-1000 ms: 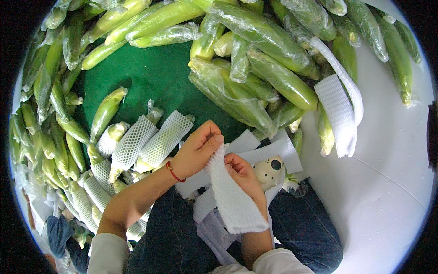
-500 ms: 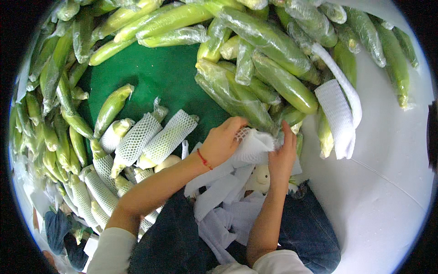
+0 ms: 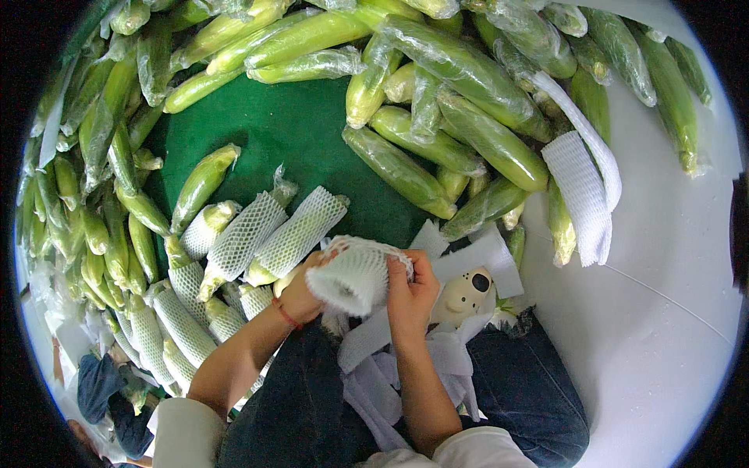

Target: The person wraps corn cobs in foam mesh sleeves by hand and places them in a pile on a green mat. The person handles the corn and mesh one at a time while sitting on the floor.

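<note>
Between my two hands is a white foam net sleeve, one bunched end toward me. My left hand is closed round its left side, fingers partly hidden behind the foam. My right hand grips its right edge, thumb and fingers bent. Whether an ear of corn is inside cannot be made out. Just beyond lie ears of corn in clear film. Left of my hands rest several sleeved ears of corn. More flat white foam sleeves lie across my lap.
Film-wrapped corn is heaped along the far side and left. A green surface lies between. A cream toy-like face shows by my right knee. One foam sleeve lies at the white wall. Another person's dark clothing appears lower left.
Both hands have drawn the foam sleeve toward me and left, away from the corn pile. Its end now faces me. The film-wrapped ear beside my fingers is no longer visible there.
</note>
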{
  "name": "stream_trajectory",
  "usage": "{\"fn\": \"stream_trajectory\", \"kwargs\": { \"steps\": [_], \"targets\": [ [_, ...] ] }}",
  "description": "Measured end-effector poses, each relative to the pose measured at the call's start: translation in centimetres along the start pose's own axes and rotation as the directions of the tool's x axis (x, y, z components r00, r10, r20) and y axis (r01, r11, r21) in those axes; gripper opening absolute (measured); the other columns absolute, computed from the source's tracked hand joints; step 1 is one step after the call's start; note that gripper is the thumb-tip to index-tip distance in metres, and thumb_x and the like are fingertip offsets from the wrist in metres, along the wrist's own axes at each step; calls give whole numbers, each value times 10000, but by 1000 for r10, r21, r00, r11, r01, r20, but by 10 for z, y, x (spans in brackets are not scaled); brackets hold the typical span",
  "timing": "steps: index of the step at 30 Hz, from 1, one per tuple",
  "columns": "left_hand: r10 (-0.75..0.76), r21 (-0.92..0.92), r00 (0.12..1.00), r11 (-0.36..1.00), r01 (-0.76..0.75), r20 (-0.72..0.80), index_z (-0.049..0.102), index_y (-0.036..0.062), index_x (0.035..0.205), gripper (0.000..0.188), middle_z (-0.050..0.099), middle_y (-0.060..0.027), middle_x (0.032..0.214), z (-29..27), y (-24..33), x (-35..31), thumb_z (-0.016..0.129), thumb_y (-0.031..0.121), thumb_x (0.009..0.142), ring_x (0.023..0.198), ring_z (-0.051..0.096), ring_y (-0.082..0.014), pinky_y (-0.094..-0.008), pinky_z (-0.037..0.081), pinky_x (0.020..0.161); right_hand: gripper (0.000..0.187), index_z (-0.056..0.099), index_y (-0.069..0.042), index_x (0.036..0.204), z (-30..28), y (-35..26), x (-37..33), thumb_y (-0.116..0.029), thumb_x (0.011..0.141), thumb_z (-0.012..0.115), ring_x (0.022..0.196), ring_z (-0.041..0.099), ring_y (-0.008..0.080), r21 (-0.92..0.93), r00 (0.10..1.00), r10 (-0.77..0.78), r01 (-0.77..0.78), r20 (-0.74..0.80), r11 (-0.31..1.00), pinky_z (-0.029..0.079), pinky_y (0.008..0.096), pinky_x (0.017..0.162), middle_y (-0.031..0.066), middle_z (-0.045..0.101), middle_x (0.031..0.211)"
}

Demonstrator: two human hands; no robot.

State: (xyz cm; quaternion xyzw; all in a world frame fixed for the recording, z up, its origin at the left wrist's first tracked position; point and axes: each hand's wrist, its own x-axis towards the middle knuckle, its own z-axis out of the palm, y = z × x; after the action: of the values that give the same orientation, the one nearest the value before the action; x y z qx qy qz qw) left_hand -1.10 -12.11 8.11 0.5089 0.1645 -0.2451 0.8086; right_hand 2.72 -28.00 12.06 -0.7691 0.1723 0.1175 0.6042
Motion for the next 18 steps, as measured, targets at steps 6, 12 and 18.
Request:
{"fn": "stream_trajectory", "kwargs": {
  "steps": [6,12,18],
  "targets": [
    [247,545,968,818,-181,-50,616,-3,978,199,659,-105,962,-10,-80,55,595,-1,781,914,621,-190,-304,486,802,139,574,-4,818,-17,67,23,-127,877,550,672,434,48,-108,983,-47,28,-175,994,354,192,588,-21,524,707],
    [298,694,918,604,-392,260,641,71,977,287,655,-105,939,2,-92,69,664,226,736,903,611,-279,-346,480,821,223,503,-28,719,-26,101,2,-166,894,499,652,412,64,-13,929,90,-101,-360,995,364,216,594,-5,492,690],
    [-38,462,890,864,-199,454,545,54,1183,309,568,-145,1171,-9,-50,64,495,173,902,1056,560,-270,-343,424,939,149,561,-14,935,1,101,-26,-127,844,529,744,517,158,345,980,88,-22,-178,938,439,299,691,63,569,855]
  ]
}}
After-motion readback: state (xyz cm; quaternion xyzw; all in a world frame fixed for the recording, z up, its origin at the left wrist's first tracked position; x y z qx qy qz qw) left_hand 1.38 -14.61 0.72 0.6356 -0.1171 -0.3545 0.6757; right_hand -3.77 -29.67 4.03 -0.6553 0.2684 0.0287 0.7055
